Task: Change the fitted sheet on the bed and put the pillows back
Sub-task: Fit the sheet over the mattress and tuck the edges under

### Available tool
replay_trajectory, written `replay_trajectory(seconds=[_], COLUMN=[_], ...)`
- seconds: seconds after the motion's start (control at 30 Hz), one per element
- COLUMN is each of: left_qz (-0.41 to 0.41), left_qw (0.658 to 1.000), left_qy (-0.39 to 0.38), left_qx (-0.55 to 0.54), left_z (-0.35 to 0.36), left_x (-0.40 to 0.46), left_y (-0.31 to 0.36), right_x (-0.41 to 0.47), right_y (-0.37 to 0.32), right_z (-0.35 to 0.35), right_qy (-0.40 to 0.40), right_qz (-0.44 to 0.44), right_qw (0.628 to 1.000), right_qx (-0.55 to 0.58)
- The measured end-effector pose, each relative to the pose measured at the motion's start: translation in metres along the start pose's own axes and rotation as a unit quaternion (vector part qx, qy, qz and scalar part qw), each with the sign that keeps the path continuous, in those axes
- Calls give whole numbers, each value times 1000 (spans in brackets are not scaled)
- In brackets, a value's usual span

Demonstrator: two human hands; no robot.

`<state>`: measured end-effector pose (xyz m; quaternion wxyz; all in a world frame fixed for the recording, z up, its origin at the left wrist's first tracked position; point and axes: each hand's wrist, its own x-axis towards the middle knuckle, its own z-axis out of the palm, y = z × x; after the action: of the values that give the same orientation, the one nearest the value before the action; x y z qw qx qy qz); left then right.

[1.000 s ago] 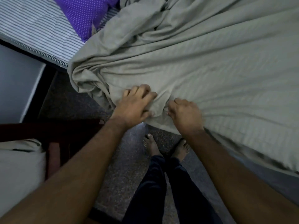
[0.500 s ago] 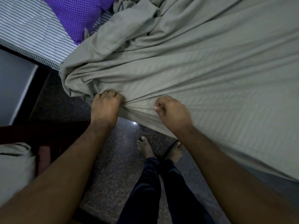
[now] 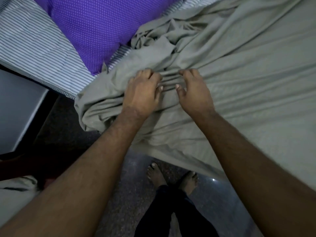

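A grey-green sheet (image 3: 239, 69) lies bunched and creased over the bed, with its lower edge hanging off the side toward the floor. My left hand (image 3: 142, 92) and my right hand (image 3: 194, 92) sit side by side on it near the bed's edge, fingers curled into the cloth, gathering a ridge of folds between them. A purple dotted pillow (image 3: 102, 26) lies at the upper left on the striped mattress (image 3: 30, 48), which shows bare where the sheet is pulled away.
Dark speckled floor (image 3: 130, 194) lies below the bed edge, with my bare feet (image 3: 156, 173) on it. A grey panel (image 3: 15, 108) stands at the left. A pale cushion on a dark wooden chair (image 3: 15, 190) sits at the lower left.
Both hands have moved up from the sheet's hanging edge onto the bed and come closer together. The view has shifted, so more pillow and mattress show.
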<state>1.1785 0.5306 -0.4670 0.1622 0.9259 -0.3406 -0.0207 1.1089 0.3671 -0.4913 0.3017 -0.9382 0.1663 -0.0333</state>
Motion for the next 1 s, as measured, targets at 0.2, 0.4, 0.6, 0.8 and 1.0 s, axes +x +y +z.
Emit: replay_trajectory(seconds=[0.2,0.4,0.6,0.8,1.0], left_qz=[-12,-39,-117,-111,-196], left_qw=[999,987,974,951,965], left_qy=[21,-19,-177,-275,-153], left_qx=[-27,-152,-84,89,-82], left_z=[-18,12,44,78,34], left_x=[69,141,216,243,287], left_y=[-32,-12,-8,-15,-29], right_x=[87,166,209,219,260], right_y=[-23,20,83,115,86], right_z=[-21,-47,-61,-34,-53], right_qy=[37,25,-83,-170,9], right_qz=[5,155,181,209,195], right_qw=[999,987,980,950,968], right_qx=[-4,19,-8,-159,-156])
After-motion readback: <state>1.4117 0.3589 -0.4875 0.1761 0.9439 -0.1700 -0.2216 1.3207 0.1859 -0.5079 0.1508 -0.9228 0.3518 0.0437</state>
